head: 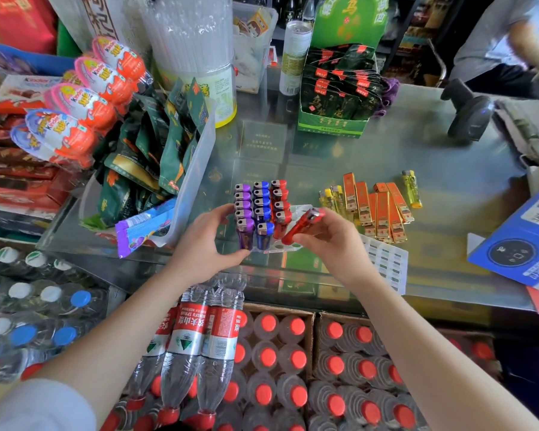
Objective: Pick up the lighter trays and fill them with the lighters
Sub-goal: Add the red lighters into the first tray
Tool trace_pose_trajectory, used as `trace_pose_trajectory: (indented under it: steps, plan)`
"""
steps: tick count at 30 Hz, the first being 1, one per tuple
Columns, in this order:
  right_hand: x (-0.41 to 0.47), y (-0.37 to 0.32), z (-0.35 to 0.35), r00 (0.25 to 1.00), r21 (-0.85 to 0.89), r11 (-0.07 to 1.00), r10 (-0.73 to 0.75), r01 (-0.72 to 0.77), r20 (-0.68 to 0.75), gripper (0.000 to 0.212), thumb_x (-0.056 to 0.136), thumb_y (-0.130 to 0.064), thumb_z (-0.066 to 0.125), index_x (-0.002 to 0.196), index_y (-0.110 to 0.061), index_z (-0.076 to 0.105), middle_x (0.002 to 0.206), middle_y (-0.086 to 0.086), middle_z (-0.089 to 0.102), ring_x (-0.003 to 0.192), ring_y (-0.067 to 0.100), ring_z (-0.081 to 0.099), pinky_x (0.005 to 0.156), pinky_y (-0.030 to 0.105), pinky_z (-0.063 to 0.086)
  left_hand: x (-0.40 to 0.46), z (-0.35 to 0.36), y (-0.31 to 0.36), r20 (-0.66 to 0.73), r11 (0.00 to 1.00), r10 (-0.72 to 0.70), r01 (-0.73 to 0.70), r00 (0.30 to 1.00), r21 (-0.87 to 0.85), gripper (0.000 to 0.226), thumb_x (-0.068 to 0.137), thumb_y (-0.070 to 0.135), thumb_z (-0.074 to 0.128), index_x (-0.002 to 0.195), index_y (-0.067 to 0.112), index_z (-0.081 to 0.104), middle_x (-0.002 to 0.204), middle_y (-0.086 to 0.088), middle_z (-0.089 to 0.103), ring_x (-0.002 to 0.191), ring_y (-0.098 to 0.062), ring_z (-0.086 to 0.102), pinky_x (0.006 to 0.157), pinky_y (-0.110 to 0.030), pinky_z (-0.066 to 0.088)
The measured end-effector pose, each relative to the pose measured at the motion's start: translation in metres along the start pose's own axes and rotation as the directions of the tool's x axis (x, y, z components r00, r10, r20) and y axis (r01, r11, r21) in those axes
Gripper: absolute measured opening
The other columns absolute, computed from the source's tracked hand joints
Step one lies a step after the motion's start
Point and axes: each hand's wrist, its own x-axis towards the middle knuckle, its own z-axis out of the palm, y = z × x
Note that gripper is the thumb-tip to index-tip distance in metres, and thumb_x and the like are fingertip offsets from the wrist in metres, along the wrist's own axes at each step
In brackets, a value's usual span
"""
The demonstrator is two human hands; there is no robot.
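Tray of clear moulded plastic (296,209) is seen on the glass counter (417,157), near its front edge. Three columns of lighters are stood upright in it: purple lighters (244,209) at the left, blue lighters (262,206) in the middle, red lighters (280,203) at the right. Open sockets are visible in the tray's front-right corner and along its right side.

The left hand (206,244) is placed against the tray's left front corner, thumb at the base, fingers curled toward the purple column; whether the tray itself or a purple lighter is gripped cannot be told. A single translucent red lighter (304,225) is pinched in the right hand (327,234), tilted, its metal head up and to the right, its base just above the tray's open front-right sockets.

To the right of the tray, loose yellow lighters (332,197) and a heap of orange and gold lighters (383,209) are laid on the counter; one more yellow lighter (412,188) lies apart beyond them. A white sheet of barcode labels (386,262) lies near the right wrist. A blue printed box (517,241) is noted at the far right, a green carton of dark sachets (336,91) at the rear, and a clear bin of green snack packets (156,157) at the left. Bottled water with red caps (268,359) is stacked below the counter.
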Motion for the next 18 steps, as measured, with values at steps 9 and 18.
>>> trace_pose_trajectory:
  steps: [9,18]
  plan:
    - [0.001,-0.007,0.015,0.998,-0.22,0.973,-0.065,0.068,0.02,0.016,0.078,-0.013,0.069,0.083,-0.018,0.055,0.076,-0.014,0.058,0.065,-0.001,0.053,0.057,0.008,0.042,-0.002,-0.002,0.003,0.0,1.0,0.007,-0.007,1.0,-0.005,0.067,0.067,0.027,0.077,0.125,0.023,0.044,0.11,0.011,0.051,0.105,-0.008,0.046,0.089,-0.027,0.036]
    - [0.007,0.0,0.013,0.985,-0.277,0.946,-0.173,0.166,0.003,0.014,0.076,-0.01,0.072,0.084,-0.005,0.061,0.08,0.004,0.066,0.071,0.019,0.061,0.065,0.025,0.051,0.0,-0.004,0.009,0.035,1.0,-0.021,0.021,0.999,0.009,0.068,0.066,0.028,0.077,0.125,0.021,0.043,0.108,0.009,0.05,0.108,-0.011,0.044,0.091,-0.03,0.035]
